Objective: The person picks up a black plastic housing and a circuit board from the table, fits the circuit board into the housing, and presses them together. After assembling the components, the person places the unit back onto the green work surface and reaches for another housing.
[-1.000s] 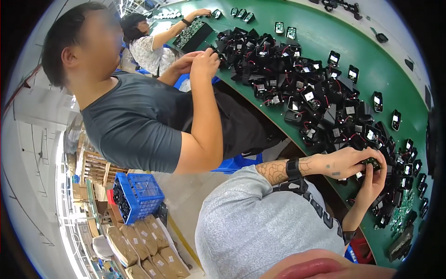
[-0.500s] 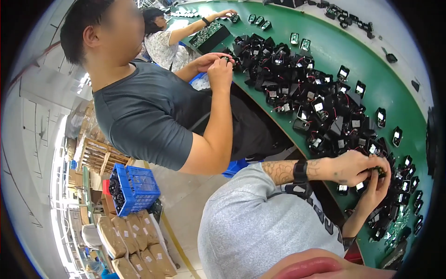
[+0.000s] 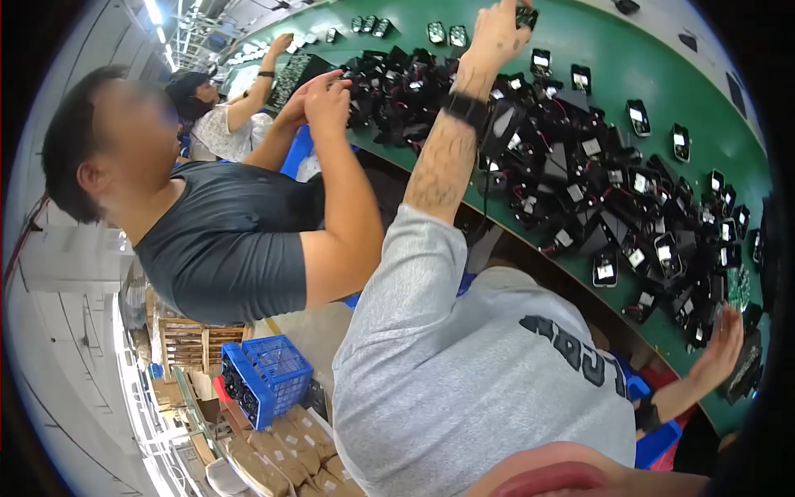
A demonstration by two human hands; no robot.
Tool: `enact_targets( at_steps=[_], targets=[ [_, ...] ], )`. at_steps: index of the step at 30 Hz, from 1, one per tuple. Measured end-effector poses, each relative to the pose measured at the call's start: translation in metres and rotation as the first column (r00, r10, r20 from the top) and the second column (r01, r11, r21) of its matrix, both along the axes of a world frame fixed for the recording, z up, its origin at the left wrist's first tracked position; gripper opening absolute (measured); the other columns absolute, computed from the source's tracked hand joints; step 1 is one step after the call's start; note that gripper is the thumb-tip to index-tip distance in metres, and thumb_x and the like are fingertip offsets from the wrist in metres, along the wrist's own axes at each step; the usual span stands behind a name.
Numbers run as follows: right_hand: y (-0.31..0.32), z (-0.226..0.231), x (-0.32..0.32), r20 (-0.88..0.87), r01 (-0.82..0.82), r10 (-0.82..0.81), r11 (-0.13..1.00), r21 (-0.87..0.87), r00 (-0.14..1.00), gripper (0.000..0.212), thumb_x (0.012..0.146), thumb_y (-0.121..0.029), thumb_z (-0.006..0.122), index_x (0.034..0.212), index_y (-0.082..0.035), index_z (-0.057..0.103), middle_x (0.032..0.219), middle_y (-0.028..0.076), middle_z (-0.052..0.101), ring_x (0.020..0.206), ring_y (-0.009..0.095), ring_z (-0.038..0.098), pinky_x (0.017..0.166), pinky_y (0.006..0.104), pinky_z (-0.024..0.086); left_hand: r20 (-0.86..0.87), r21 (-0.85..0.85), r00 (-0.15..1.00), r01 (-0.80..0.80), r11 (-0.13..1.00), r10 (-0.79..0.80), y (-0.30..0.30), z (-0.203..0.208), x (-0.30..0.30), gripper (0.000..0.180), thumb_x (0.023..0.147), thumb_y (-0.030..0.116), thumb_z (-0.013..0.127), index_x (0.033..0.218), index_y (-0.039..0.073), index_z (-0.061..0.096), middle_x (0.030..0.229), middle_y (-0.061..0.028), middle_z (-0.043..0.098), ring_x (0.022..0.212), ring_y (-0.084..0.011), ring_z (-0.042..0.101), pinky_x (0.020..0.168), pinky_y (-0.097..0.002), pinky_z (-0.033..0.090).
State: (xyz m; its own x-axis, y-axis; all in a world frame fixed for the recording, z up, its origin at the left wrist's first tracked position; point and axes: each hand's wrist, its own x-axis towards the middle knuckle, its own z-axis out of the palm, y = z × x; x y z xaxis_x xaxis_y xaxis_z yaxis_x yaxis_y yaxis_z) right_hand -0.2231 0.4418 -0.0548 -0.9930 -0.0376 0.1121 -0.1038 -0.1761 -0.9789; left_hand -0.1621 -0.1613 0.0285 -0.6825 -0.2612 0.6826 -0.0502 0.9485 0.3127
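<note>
At the far side of the green table, my left hand (image 3: 498, 35) is stretched out, its fingers around a small black plastic case (image 3: 527, 16). That case is partly cut off by the top of the picture. My right hand (image 3: 722, 346) is open over the table at the lower right, fingers extended and holding nothing. It is beside green circuit boards (image 3: 738, 290) and the right end of a heap of black plastic cases (image 3: 580, 178) with wires and white parts. Beyond the heap stands a loose row of black cases, one of them an upright case (image 3: 638, 118).
To my left, a person in a dark shirt (image 3: 240, 240) works with both hands at the table. Farther off, another person (image 3: 224, 124) reaches over a black tray (image 3: 296, 81). A blue crate (image 3: 277, 364) and brown packages (image 3: 290, 439) are behind on the floor.
My hands have come apart. The left has swung up and away with the case; the right has dropped lower right and opened. The view has shifted too.
</note>
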Motion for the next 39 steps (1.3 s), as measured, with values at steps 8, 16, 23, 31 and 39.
enact_targets(
  at_steps=[8,16,23,31,39],
  targets=[
    [0.070,-0.006,0.014,0.050,0.349,-0.346,0.935,-0.069,0.937,0.038,0.098,-0.017,0.048,0.126,0.007,0.049,0.125,0.017,0.056,0.118,0.026,0.053,0.104,0.0378,0.038,0.573,0.237,0.816,-0.250,0.939,0.073,-0.112,-0.104,-0.040,0.040,0.072,0.000,0.063,0.110,0.010,0.056,0.103,-0.0193,0.065,0.100,-0.0338,0.062,0.085,-0.0407,0.049],
    [0.202,-0.098,-0.055,-0.135,0.375,-0.444,0.514,0.771,0.886,0.037,0.089,-0.029,0.062,0.114,-0.001,0.065,0.104,0.011,0.067,0.095,0.020,0.063,0.084,0.0295,0.047,0.430,-0.300,0.778,-0.355,0.886,0.457,-0.058,-0.088,-0.083,0.020,0.074,0.025,0.069,0.082,0.008,0.072,0.095,-0.0154,0.069,0.100,-0.0303,0.064,0.087,-0.0421,0.049],
    [0.094,-0.083,-0.068,-0.145,0.198,-0.326,0.138,0.970,0.934,0.046,0.082,-0.036,0.069,0.110,0.000,0.065,0.104,0.014,0.067,0.094,0.027,0.064,0.083,0.0348,0.048,0.675,0.034,0.726,-0.211,0.977,0.134,-0.059,-0.111,-0.084,0.029,0.070,0.021,0.072,0.096,0.009,0.071,0.100,-0.0171,0.068,0.095,-0.0318,0.065,0.084,-0.0396,0.052],
    [0.087,-0.076,-0.065,-0.123,0.193,-0.353,0.170,0.966,0.928,0.055,0.083,-0.047,0.063,0.111,0.000,0.064,0.109,0.015,0.066,0.101,0.030,0.061,0.088,0.0378,0.046,0.397,0.167,0.906,-0.226,0.960,0.144,-0.065,-0.099,-0.087,0.028,0.069,0.024,0.073,0.094,0.010,0.069,0.094,-0.0149,0.068,0.092,-0.0336,0.064,0.081,-0.0418,0.051],
    [0.083,-0.091,-0.080,-0.190,0.214,-0.268,0.061,0.975,0.945,0.062,0.078,-0.051,0.067,0.112,0.000,0.062,0.103,0.016,0.066,0.098,0.031,0.062,0.085,0.0393,0.046,-0.538,0.796,0.825,0.565,0.217,-0.172,0.065,0.037,-0.034,0.035,0.084,0.011,0.060,0.117,0.001,0.055,0.101,-0.0073,0.063,0.089,-0.0158,0.063,0.067,-0.0333,0.058]
  ],
)
